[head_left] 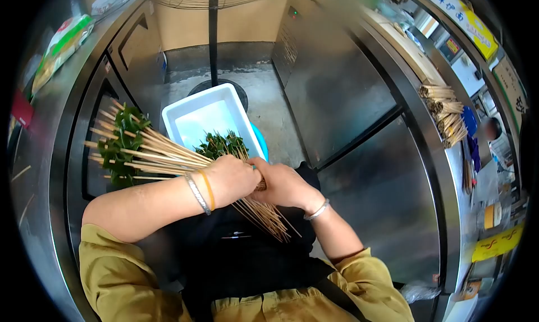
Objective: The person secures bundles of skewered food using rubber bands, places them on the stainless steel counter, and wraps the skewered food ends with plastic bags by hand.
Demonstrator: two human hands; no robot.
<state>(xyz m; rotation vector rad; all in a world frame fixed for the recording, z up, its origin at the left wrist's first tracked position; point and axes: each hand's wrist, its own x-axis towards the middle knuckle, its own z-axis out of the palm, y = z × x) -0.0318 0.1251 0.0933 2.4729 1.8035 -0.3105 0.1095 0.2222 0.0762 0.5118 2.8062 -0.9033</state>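
My left hand [229,179] is closed round a bunch of wooden skewers [163,148] that fans out to the left. Folded green leaves [120,145] are threaded near the far ends of these sticks. A second, tighter bunch of leaf skewers [222,145] points away from me, its bare stick ends [266,218] coming out below my hands toward my lap. My right hand [283,184] is closed on this second bunch, thumb touching my left hand. My fingers partly hide how the two bunches are split between the hands.
A white plastic tub [182,106] stands just beyond my hands, above something blue. Steel cabinets [382,182] line both sides. On the right counter lie bundles of bare sticks [446,114]; a plastic food bag [62,50] lies on the left counter.
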